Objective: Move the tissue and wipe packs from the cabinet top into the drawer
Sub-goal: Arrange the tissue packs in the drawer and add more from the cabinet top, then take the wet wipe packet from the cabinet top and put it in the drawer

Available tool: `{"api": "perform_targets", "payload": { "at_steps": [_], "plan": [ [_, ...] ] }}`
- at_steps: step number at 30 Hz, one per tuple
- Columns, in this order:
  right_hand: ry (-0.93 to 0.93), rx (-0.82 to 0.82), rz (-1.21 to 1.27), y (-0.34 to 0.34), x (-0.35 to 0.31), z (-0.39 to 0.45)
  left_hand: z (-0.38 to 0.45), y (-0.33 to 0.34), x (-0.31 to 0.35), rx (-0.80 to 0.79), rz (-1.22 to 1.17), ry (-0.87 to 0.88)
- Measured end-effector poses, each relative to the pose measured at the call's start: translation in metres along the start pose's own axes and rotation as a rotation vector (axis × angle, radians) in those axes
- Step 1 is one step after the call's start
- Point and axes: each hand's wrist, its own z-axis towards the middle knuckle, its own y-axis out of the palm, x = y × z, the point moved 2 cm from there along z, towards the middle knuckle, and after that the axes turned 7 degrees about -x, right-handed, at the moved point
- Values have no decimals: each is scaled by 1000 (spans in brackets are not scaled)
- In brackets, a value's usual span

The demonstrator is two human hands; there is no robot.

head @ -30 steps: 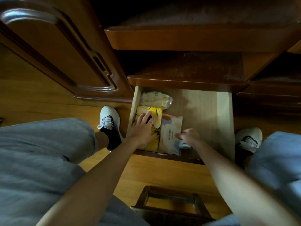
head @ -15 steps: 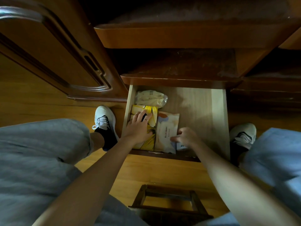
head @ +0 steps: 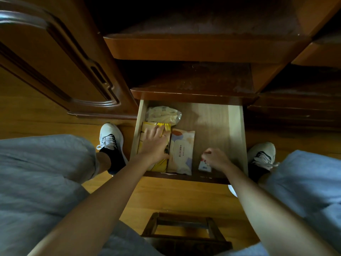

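The drawer is pulled open below the cabinet. A pale pack lies at its back left. In front of that, my left hand rests flat, fingers straight, on a yellow tissue pack against the left wall. A white wipe pack lies right beside the yellow one. My right hand is at the drawer's front right, fingers curled over a small white, red and blue pack, which it seems to pinch by its top edge.
The cabinet's ledge overhangs the back of the drawer, with another shelf above it. A carved wooden door stands to the left. My knees and white shoes flank the drawer. A small wooden stool sits below me.
My right hand has come off the wipe pack's right edge and shifted right, to the small pack. My left hand has stayed on the yellow pack, fingers spread a little wider.
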Motion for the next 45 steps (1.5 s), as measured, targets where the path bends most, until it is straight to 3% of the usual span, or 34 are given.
{"api": "perform_targets", "payload": {
  "at_steps": [2, 4, 7, 16, 20, 24, 29, 34, 37, 41, 45],
  "plan": [
    [13, -4, 27, -1, 5, -6, 4, -2, 26, 41, 98, 161],
    [9, -15, -5, -1, 9, -12, 8, 6, 48, -62, 183, 258],
    [-22, -18, -190, -5, 15, -18, 7, 22, 60, -218, 382, 273],
    [106, 112, -829, -18, 6, -25, 12, 16, 62, -274, 521, 262],
    [170, 7, -935, -18, 6, -31, 5, 15, 59, -260, 469, 274],
    [108, 40, -861, -37, -12, -41, -5, -10, 49, -196, 135, 279],
    [-172, 184, -579, -95, -54, -71, -18, -108, 46, 113, -30, 196],
    [-497, 574, -272, -207, -130, -159, -76, -265, 47, 807, -37, 348],
    [-737, 800, -254, -269, -174, -228, -107, -350, 49, 1066, -51, 387],
    [-897, 1133, -490, -336, -224, -282, -109, -429, 46, 1147, -120, 314],
    [-743, 1084, -531, -396, -258, -264, -69, -477, 43, 1023, -123, 200]
  ]
}}
